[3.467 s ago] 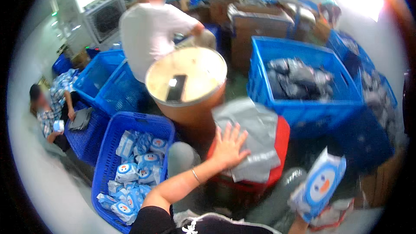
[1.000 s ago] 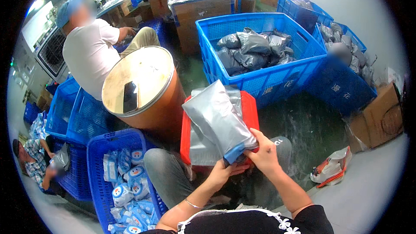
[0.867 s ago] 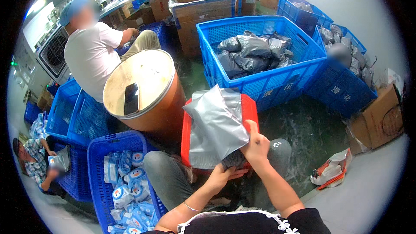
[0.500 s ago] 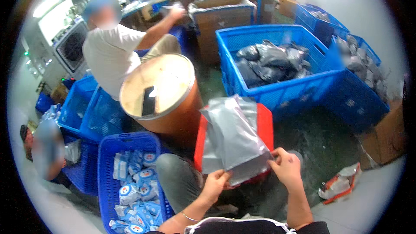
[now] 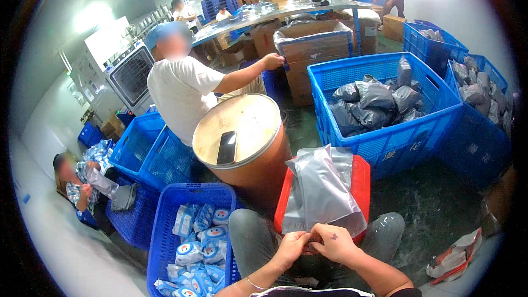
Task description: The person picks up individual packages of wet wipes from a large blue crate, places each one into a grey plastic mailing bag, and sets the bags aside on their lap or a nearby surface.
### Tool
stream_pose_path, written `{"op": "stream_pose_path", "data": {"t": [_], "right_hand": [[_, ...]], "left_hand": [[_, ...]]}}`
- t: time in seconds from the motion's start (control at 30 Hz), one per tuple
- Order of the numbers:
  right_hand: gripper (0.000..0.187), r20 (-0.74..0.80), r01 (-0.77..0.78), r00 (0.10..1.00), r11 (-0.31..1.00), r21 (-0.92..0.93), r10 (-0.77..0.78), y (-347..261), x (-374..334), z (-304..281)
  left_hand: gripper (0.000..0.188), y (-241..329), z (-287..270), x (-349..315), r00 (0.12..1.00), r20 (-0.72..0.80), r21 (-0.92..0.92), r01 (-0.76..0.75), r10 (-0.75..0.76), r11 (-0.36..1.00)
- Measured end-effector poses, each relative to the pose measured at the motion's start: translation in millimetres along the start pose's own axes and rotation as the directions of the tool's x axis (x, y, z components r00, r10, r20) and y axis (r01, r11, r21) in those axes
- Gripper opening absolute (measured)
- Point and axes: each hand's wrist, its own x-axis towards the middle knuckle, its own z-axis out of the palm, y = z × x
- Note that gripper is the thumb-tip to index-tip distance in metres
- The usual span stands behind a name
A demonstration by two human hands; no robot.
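Observation:
Several flat grey plastic mailing bags (image 5: 324, 184) lie in a loose stack on a red stool-like surface (image 5: 361, 179) between my knees. My left hand (image 5: 292, 246) and my right hand (image 5: 334, 243) meet at the near edge of the stack. The fingers of both are closed in a pinch on the edge of the top bag; the fingertips partly hide what they grip. By my left knee stands a blue basket (image 5: 234, 258) full of small blue-and-white packets (image 5: 190, 252) with a round cartoon face.
A wooden-topped drum (image 5: 258, 118) bears a phone (image 5: 226, 147). Beyond, a large blue crate (image 5: 385, 137) holds grey wrapped parcels (image 5: 377, 99). A person in a white shirt (image 5: 181, 85) sits past the drum; another person (image 5: 82, 187) handles grey bags at far left. A torn wrapper (image 5: 454, 256) lies on the right.
My hands have come together at the bag's near edge; before, they were apart at its two corners. The white-shirted person's arm is lower, and a grey parcel now stands above the crate's pile.

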Motion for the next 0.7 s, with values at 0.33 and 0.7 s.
{"op": "stream_pose_path", "data": {"t": [0.33,0.7], "right_hand": [[0.018,-0.158,0.128,0.981,0.987,0.095,-0.112,26.2,-37.7,-18.1],[0.075,-0.994,-0.548,0.028,0.833,0.075,0.108,178.1,-208.0,-204.2]], "left_hand": [[0.028,-0.5,9.7,6.1,0.997,-0.06,0.024,-0.046,0.047,0.999],[0.022,18.5,-22.3,-18.9,0.865,0.045,0.615,-0.418,0.5,0.669]]}}
